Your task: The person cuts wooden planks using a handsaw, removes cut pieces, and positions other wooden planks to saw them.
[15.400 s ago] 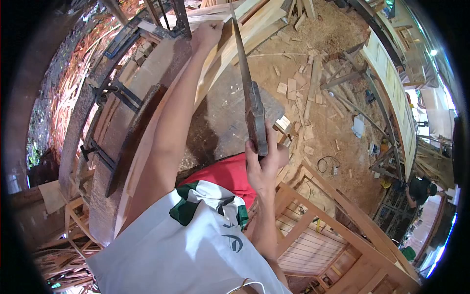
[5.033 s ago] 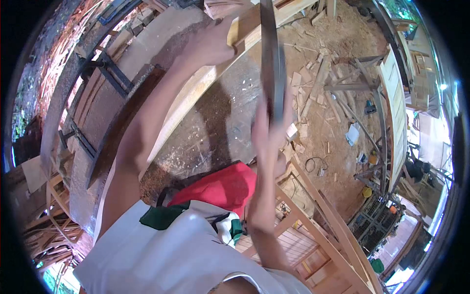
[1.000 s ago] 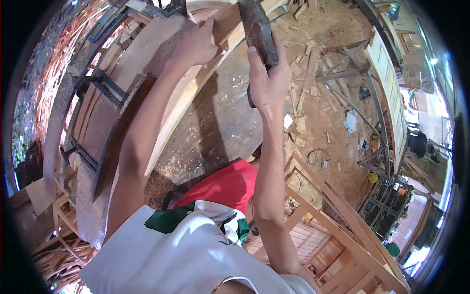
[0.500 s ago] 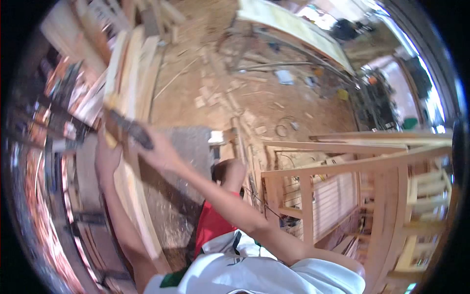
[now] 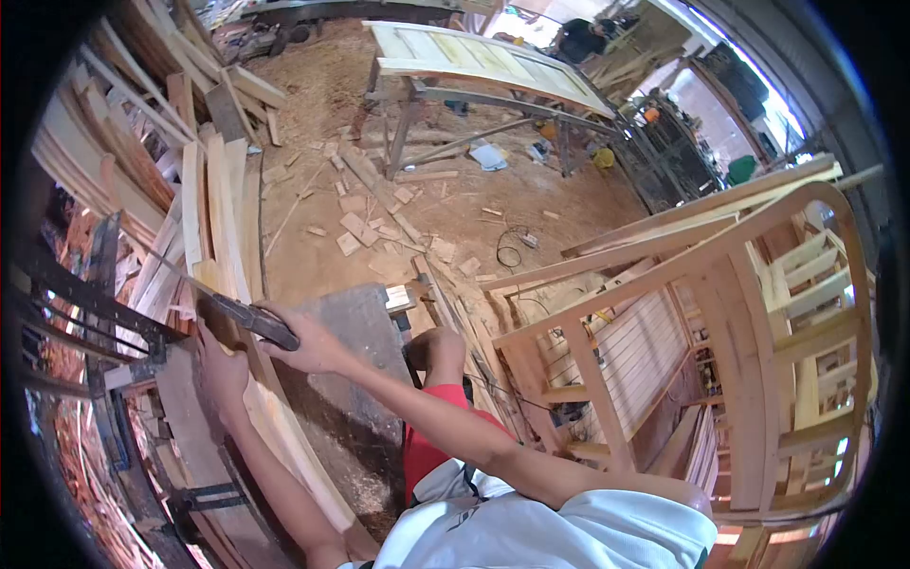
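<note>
My right hand (image 5: 308,343) is closed around the dark handle of what looks like a handsaw (image 5: 248,319). Its thin blade, seen nearly edge-on, points to the upper left across the boards. Just beside it, my left hand (image 5: 224,375) grips a pale wooden board (image 5: 270,408), thumb and fingers close to the tool. This long board runs from near my body toward the stacked lumber. Exactly where the blade meets the wood is hard to make out.
A grey bench top (image 5: 332,332) lies under the boards, with a dark metal frame (image 5: 104,308) at left. Lumber (image 5: 114,171) leans at upper left. A wooden chair-like frame (image 5: 749,379) stands at right. Ahead, a panel door (image 5: 483,62) rests on trestles; offcuts (image 5: 360,228) litter the floor.
The view has shifted and sharpened, so the surroundings sit lower and further left. Both hands stay together at the board, and the saw's handle remains in my right hand.
</note>
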Demonstrator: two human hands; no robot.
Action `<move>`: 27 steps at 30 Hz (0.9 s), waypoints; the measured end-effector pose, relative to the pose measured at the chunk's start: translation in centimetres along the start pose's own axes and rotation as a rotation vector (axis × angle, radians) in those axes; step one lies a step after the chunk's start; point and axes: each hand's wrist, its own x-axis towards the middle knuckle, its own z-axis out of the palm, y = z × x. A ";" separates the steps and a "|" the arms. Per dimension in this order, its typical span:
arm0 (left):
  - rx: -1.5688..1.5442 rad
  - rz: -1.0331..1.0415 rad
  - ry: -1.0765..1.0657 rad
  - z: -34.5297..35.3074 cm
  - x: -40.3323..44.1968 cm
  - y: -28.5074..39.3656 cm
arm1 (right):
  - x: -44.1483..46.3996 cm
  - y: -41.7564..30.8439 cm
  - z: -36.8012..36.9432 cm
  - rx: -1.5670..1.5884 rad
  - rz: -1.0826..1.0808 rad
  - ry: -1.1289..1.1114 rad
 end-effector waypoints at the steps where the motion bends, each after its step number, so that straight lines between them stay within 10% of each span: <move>1: 0.001 0.024 0.021 0.7 0.4 -1.0 | 0.0 0.6 0.2 0.035 -0.025 -0.008; 27: -0.063 0.149 0.044 1.1 0.9 -2.3 | -0.9 2.5 1.5 0.072 -0.072 -0.010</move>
